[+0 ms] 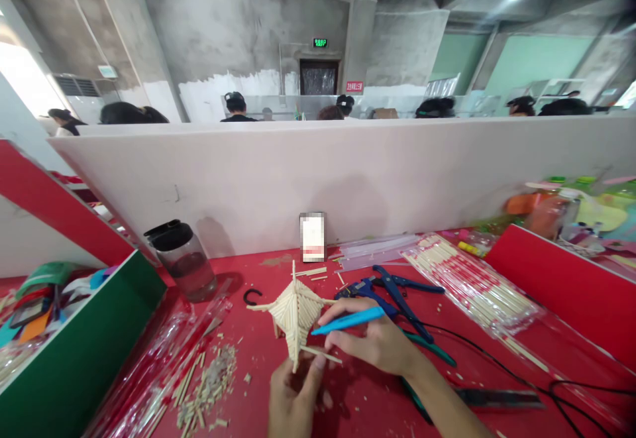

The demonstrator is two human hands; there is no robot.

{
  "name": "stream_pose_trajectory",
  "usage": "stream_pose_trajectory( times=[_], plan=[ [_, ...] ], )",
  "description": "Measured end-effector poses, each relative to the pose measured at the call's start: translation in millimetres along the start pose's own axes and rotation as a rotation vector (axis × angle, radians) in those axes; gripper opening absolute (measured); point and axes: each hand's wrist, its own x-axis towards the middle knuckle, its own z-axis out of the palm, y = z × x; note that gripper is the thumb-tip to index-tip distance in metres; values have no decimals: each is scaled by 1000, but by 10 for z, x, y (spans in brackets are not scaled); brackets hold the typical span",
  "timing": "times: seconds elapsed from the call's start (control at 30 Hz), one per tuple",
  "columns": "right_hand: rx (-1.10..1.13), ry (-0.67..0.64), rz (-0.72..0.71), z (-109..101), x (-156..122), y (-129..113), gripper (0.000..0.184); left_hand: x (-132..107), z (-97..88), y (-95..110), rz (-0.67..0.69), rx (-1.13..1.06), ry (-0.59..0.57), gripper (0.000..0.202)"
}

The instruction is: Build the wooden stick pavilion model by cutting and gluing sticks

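My left hand [294, 395] is closed at the near side of a small model roof [293, 312] built of thin wooden sticks, with upturned corners. A loose wooden stick [330, 357] is pinched by its thumb, one end close to the roof's near edge. Some of the left fingers are hidden by the model. My right hand [382, 342] grips a light blue pen [350, 319], its tip pointing left at the roof's right side. Below the pen lies the stick's free end. Whether the left fingers also touch the roof I cannot tell.
Pliers and a blue cutter [397, 292] lie behind my right hand. Wrapped sticks [477, 285] are at the right, and stick scraps [211, 378] at the left. A dark-lidded bottle [183, 262] and a phone [313, 238] stand before the white partition [258, 179]; people are beyond it.
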Motion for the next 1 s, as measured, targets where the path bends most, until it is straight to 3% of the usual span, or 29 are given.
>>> stream_pose_trajectory(
  times=[0.3, 0.57, 1.0],
  plan=[
    [-127, 26, -75, 105, 31, -39, 5, -2, -2, -20, -2, 10, -15, 55],
    [-178, -18, -131, 124, 31, -35, 10, -29, 78, -68, 45, -3, 90, 57],
    [-190, -17, -119, 120, 35, -22, 11, -15, 67, -84, 35, 14, 87, 59]
  ],
)
